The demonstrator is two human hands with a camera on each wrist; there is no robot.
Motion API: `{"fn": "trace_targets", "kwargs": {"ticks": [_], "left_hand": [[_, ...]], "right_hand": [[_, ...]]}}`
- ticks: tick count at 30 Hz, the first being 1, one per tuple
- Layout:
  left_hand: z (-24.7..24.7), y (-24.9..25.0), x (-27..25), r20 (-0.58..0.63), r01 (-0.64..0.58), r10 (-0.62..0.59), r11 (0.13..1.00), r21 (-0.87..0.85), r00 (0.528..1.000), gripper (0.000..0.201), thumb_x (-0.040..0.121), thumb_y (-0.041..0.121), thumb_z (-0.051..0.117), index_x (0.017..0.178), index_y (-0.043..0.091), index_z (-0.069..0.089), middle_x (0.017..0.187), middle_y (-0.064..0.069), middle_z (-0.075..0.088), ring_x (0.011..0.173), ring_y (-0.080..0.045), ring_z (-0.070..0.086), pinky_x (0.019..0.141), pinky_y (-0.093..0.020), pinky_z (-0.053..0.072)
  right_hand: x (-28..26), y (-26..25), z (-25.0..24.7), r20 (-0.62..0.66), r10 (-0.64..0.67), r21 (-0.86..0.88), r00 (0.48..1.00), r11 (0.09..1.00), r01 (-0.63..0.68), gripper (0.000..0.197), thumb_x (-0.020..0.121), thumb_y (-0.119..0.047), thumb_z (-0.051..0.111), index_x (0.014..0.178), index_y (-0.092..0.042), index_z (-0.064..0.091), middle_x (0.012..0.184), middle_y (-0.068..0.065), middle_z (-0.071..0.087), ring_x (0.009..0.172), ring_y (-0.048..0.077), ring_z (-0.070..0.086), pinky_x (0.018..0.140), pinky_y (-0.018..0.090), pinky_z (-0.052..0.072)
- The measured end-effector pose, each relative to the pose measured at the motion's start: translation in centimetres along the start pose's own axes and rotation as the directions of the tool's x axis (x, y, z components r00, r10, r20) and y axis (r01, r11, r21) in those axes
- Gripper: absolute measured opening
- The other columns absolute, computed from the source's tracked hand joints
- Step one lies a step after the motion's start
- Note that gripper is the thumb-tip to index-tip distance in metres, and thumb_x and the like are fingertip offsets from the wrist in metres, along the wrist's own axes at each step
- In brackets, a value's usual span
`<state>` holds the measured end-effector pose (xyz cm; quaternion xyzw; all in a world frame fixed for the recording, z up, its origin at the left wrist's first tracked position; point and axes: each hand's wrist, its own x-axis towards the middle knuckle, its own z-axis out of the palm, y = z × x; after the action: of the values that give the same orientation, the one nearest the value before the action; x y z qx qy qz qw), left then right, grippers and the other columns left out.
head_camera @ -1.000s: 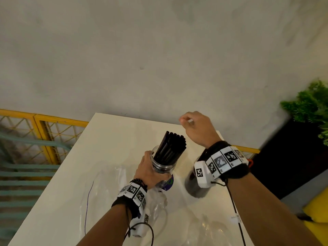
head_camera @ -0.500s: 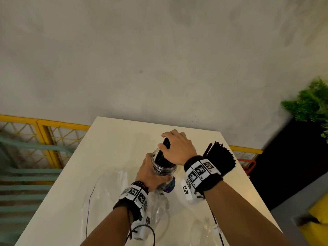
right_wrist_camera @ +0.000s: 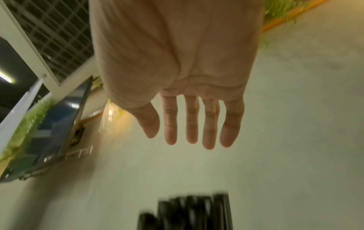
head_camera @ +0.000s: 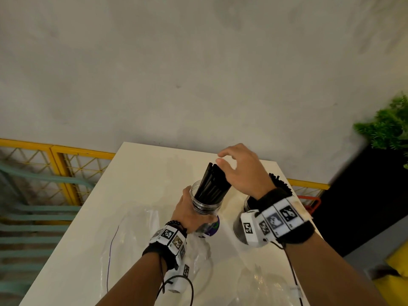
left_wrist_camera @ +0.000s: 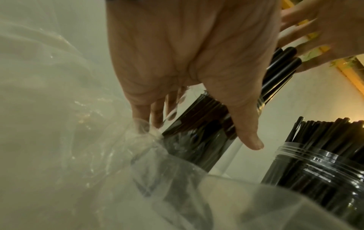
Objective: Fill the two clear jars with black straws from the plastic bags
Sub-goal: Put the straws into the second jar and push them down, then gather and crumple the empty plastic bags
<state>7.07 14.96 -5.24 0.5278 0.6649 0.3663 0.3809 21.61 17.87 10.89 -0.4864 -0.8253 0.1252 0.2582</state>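
Gripping a clear jar (head_camera: 206,206) around its side, the left hand (head_camera: 187,212) holds it tilted above the white table (head_camera: 136,195), with a bundle of black straws (head_camera: 213,186) leaning out of its mouth. Above the straw tips the right hand (head_camera: 244,171) hovers with its fingers (right_wrist_camera: 190,121) spread and holding nothing. A second jar (left_wrist_camera: 319,169), packed with straws, stands on the table just to the right. Crumpled plastic bags (head_camera: 132,235) lie on the table near the forearms.
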Motion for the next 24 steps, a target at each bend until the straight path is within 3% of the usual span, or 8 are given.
{"fn": "trace_targets", "kwargs": {"ticks": [5, 9, 12, 14, 16, 19, 21, 24], "left_hand": [[-0.7, 1.4, -1.0, -0.022, 0.056, -0.056, 0.998, 0.022, 0.998, 0.140, 0.052, 0.040, 0.094, 0.155, 0.013, 0.004, 0.152, -0.006, 0.045, 0.137, -0.027, 0.048, 0.111, -0.037, 0.043], [-2.9, 3.8, -4.2, -0.043, 0.044, -0.041, 0.997, 0.070, 0.998, 0.136, 0.064, 0.031, 0.094, 0.158, 0.005, 0.000, 0.166, -0.012, 0.020, 0.151, -0.027, 0.028, 0.119, -0.035, 0.030], [-5.9, 5.2, -7.9, -0.157, -0.108, 0.122, 0.990, 0.090, 0.980, 0.094, 0.075, 0.031, 0.087, 0.151, 0.012, 0.035, 0.142, -0.005, 0.055, 0.122, -0.016, 0.060, 0.098, -0.024, 0.050], [-7.7, 5.7, -10.3, -0.174, -0.209, 0.242, 0.960, 0.187, 0.955, 0.049, 0.083, 0.036, 0.079, 0.126, 0.023, 0.059, 0.106, 0.010, 0.069, 0.086, 0.000, 0.067, 0.072, -0.010, 0.051], [-8.9, 5.3, -12.0, -0.108, -0.218, 0.272, 0.908, 0.358, 0.956, 0.035, 0.086, 0.048, 0.071, 0.115, 0.030, 0.064, 0.096, 0.017, 0.069, 0.083, 0.001, 0.066, 0.074, -0.018, 0.055], [-8.5, 3.1, -12.7, 0.072, -0.136, 0.116, 0.758, 0.638, 0.991, 0.067, 0.081, 0.071, 0.060, 0.135, 0.033, 0.050, 0.130, 0.013, 0.059, 0.123, -0.011, 0.054, 0.106, -0.036, 0.044], [-7.7, 1.3, -12.5, 0.158, -0.089, -0.040, 0.679, 0.729, 0.987, 0.093, 0.073, 0.080, 0.059, 0.149, 0.032, 0.034, 0.155, 0.008, 0.040, 0.147, -0.019, 0.031, 0.122, -0.046, 0.022], [-6.8, -0.7, -12.5, 0.239, -0.062, -0.220, 0.598, 0.799, 0.946, 0.121, 0.064, 0.082, 0.065, 0.158, 0.032, 0.009, 0.170, 0.004, 0.008, 0.157, -0.025, -0.001, 0.123, -0.062, -0.003]], "right_hand": [[-3.7, 0.0, -4.2, -0.075, -0.033, -0.019, 0.997, 0.999, 0.032, 0.013, 0.094, -0.025, 0.060, 0.084, -0.024, 0.069, 0.078, -0.015, 0.067, 0.070, -0.004, 0.061, 0.070, 0.005, 0.040], [-8.2, 0.5, -6.0, -0.052, -0.040, -0.139, 0.998, 0.990, 0.032, 0.015, 0.094, -0.024, 0.059, 0.081, -0.023, 0.066, 0.075, -0.010, 0.067, 0.066, 0.005, 0.059, 0.066, 0.018, 0.045], [-14.3, 1.8, -7.3, 0.065, 0.062, -0.287, 0.996, 0.957, -0.041, 0.018, 0.094, -0.026, 0.059, 0.076, -0.024, 0.059, 0.072, -0.005, 0.063, 0.063, 0.010, 0.057, 0.065, 0.029, 0.049], [-19.1, 3.8, -6.6, 0.285, 0.275, -0.408, 0.918, 0.902, -0.144, 0.015, 0.094, -0.048, 0.053, 0.082, -0.040, 0.054, 0.085, -0.013, 0.060, 0.071, 0.004, 0.058, 0.072, 0.026, 0.052], [-22.4, 6.7, -4.3, 0.349, 0.413, -0.493, 0.841, 0.845, -0.210, 0.030, 0.083, -0.082, 0.026, 0.105, -0.066, 0.040, 0.104, -0.023, 0.051, 0.077, -0.005, 0.055, 0.075, 0.016, 0.046], [-25.9, 10.3, 0.1, 0.394, 0.525, -0.483, 0.755, 0.817, -0.316, 0.117, 0.030, -0.105, 0.001, 0.137, -0.059, 0.016, 0.143, -0.012, 0.039, 0.107, 0.007, 0.053, 0.096, 0.018, 0.040], [-27.2, 9.3, 1.9, 0.438, 0.583, -0.444, 0.685, 0.802, -0.399, 0.102, 0.059, -0.099, 0.031, 0.147, -0.053, 0.010, 0.155, -0.008, 0.024, 0.129, 0.014, 0.046, 0.108, 0.024, 0.034], [-27.8, 7.8, 3.4, 0.402, 0.621, -0.558, 0.673, 0.749, -0.357, 0.080, 0.071, -0.079, 0.050, 0.140, -0.057, 0.018, 0.133, -0.009, 0.030, 0.112, 0.014, 0.051, 0.093, 0.022, 0.042]]}}
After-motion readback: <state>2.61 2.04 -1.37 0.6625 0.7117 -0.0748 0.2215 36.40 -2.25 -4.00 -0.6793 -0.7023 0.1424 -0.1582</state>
